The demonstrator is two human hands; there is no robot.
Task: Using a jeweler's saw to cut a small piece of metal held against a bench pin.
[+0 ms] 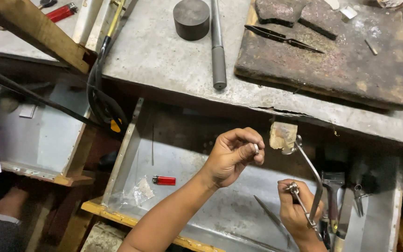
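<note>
The left hand (233,156) was curled up tight, and its fingers pinched a small silver ring (256,149). The ring was held just beside a little pale wooden peg (283,135) that stuck out from the edge of the grey table (164,56).

The right hand (296,210) was below the peg and a bit to its right. It was closed around the handle of a thin metal saw frame (308,182). The top of the frame reached up and almost touched the peg.

Under the peg was a metal tray (201,210). A red lighter (163,180) lay in the tray, well off to the left of the peg, next to a bit of clear plastic (138,191). More tools (336,196) stood in the tray to the right of the peg.

Above the peg, on the table, lay a big dark board (332,60) with black tweezers (283,38) on it. Left of the board were a long metal rod (217,46) and a round dark block (191,18). Black hoses (100,98) hung down far to the left of the peg.
</note>
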